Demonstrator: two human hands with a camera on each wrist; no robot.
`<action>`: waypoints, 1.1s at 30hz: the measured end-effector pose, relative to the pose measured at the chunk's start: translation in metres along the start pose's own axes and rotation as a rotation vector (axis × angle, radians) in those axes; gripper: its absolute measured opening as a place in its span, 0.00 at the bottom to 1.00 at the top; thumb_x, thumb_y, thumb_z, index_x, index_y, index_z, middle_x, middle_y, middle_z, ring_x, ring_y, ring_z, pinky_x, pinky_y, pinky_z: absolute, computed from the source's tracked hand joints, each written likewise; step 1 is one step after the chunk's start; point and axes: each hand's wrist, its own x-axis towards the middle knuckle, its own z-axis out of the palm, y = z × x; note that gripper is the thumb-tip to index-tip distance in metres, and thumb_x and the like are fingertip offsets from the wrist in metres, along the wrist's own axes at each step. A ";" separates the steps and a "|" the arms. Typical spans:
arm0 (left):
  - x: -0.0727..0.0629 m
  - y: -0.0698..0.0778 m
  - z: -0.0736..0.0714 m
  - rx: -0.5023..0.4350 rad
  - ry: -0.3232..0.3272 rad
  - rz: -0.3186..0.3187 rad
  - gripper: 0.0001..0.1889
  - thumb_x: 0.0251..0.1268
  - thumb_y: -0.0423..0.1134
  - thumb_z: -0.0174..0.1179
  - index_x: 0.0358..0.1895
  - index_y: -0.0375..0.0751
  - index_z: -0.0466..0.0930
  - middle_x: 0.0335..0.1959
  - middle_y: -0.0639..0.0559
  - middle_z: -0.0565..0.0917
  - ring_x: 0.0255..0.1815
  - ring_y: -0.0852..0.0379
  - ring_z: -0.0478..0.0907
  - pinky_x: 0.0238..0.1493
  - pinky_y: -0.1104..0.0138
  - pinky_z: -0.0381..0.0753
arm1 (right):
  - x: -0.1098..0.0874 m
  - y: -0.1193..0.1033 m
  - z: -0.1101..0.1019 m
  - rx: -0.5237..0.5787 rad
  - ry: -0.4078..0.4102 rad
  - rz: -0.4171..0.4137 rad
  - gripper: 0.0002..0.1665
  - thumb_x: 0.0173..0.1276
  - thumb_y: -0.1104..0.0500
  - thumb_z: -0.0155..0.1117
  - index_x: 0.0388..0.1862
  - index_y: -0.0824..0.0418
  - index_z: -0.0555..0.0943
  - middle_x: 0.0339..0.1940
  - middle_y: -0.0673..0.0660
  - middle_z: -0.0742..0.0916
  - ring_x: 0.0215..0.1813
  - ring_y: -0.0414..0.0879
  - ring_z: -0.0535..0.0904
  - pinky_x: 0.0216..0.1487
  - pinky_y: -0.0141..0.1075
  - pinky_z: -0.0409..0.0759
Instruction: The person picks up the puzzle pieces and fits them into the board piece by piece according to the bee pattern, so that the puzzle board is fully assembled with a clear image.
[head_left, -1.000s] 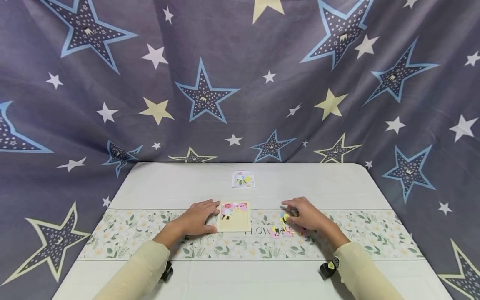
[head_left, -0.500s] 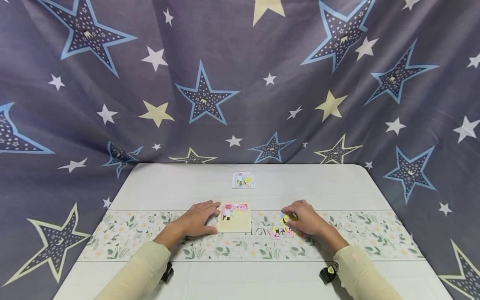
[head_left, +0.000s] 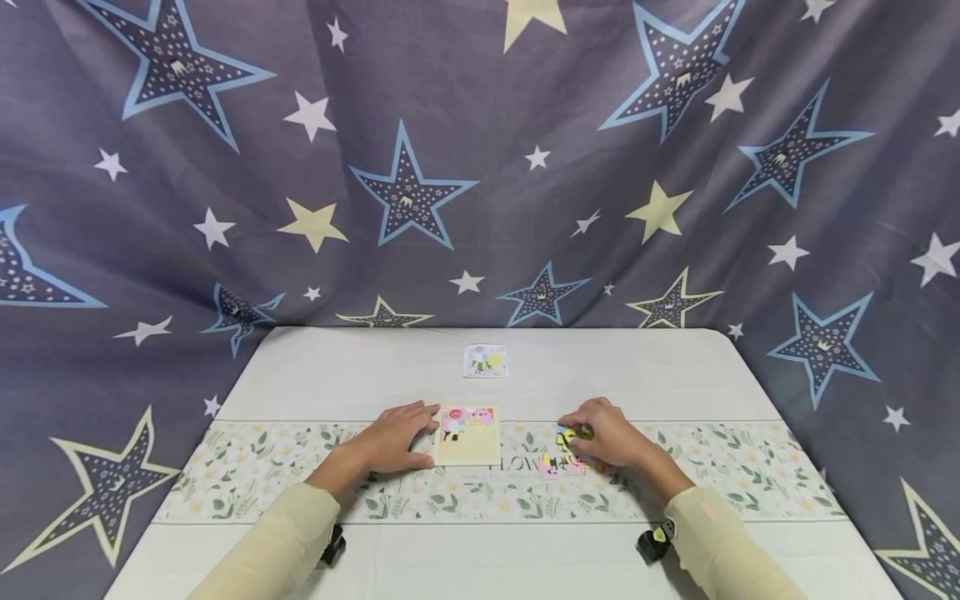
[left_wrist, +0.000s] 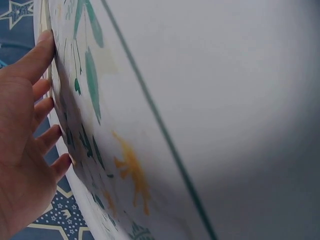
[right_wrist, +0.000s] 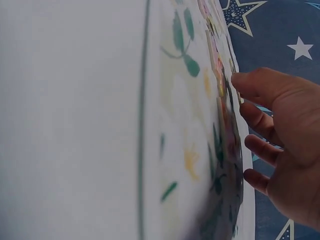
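A square wooden puzzle board lies mid-table, with several pink, red and white pieces fitted along its top and upper left. My left hand rests at the board's left edge, fingers spread and thumb against its lower corner. Over a small group of loose puzzle pieces is my right hand. Its thumb and index finger pinch a yellow, black and blue puzzle piece, partly covered by the fingers. In the right wrist view, the right hand has bent fingers at the pieces' edges.
A printed bee picture card lies behind the board. A floral strip crosses the white table. A star-patterned curtain hangs behind and at both sides. Black wrist devices show below both sleeves.
My right thumb and index finger have come together around the yellow and black piece, and the hand has shifted slightly left. My left hand stays at the board.
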 end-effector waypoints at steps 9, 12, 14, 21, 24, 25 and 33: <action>-0.002 0.002 -0.002 -0.013 0.003 0.002 0.34 0.66 0.59 0.66 0.69 0.44 0.74 0.81 0.47 0.63 0.83 0.39 0.56 0.80 0.40 0.55 | 0.006 -0.004 0.004 0.012 0.037 -0.066 0.23 0.66 0.57 0.71 0.61 0.54 0.86 0.48 0.53 0.87 0.66 0.63 0.74 0.64 0.68 0.69; -0.002 0.002 -0.001 -0.002 0.001 0.005 0.34 0.66 0.60 0.66 0.69 0.45 0.74 0.81 0.47 0.62 0.83 0.39 0.56 0.80 0.40 0.56 | 0.009 -0.006 0.006 0.010 0.046 -0.075 0.23 0.66 0.57 0.71 0.60 0.55 0.86 0.48 0.53 0.87 0.66 0.63 0.75 0.63 0.68 0.70; -0.001 0.001 -0.001 0.001 0.001 0.005 0.34 0.66 0.60 0.65 0.69 0.45 0.74 0.81 0.47 0.63 0.83 0.39 0.56 0.80 0.40 0.56 | 0.011 -0.008 0.007 0.011 0.051 -0.079 0.22 0.66 0.57 0.71 0.60 0.54 0.86 0.47 0.53 0.87 0.66 0.62 0.75 0.64 0.68 0.70; -0.001 0.001 -0.001 -0.002 0.004 0.009 0.34 0.66 0.60 0.66 0.69 0.45 0.74 0.81 0.47 0.63 0.82 0.39 0.56 0.79 0.40 0.57 | 0.020 -0.016 0.011 0.011 0.058 -0.092 0.20 0.66 0.56 0.72 0.57 0.50 0.88 0.47 0.51 0.87 0.64 0.60 0.76 0.64 0.66 0.71; -0.001 0.001 -0.001 -0.001 0.004 0.011 0.34 0.66 0.60 0.66 0.69 0.45 0.75 0.81 0.46 0.63 0.82 0.39 0.56 0.79 0.40 0.57 | 0.025 -0.021 0.013 0.015 0.048 -0.092 0.20 0.66 0.56 0.72 0.57 0.50 0.88 0.47 0.51 0.86 0.64 0.58 0.75 0.65 0.64 0.71; -0.001 0.002 -0.001 0.000 0.005 0.013 0.34 0.66 0.59 0.66 0.69 0.45 0.75 0.81 0.46 0.63 0.82 0.39 0.56 0.79 0.40 0.57 | 0.026 -0.022 0.014 0.017 0.045 -0.092 0.20 0.66 0.55 0.72 0.57 0.50 0.88 0.47 0.50 0.86 0.64 0.58 0.75 0.65 0.64 0.71; -0.001 0.002 -0.002 -0.004 0.001 0.009 0.34 0.66 0.59 0.66 0.69 0.45 0.74 0.81 0.46 0.63 0.82 0.39 0.56 0.79 0.40 0.57 | 0.042 -0.038 0.016 0.036 0.016 -0.118 0.20 0.67 0.55 0.72 0.58 0.51 0.88 0.47 0.50 0.87 0.64 0.56 0.75 0.68 0.63 0.69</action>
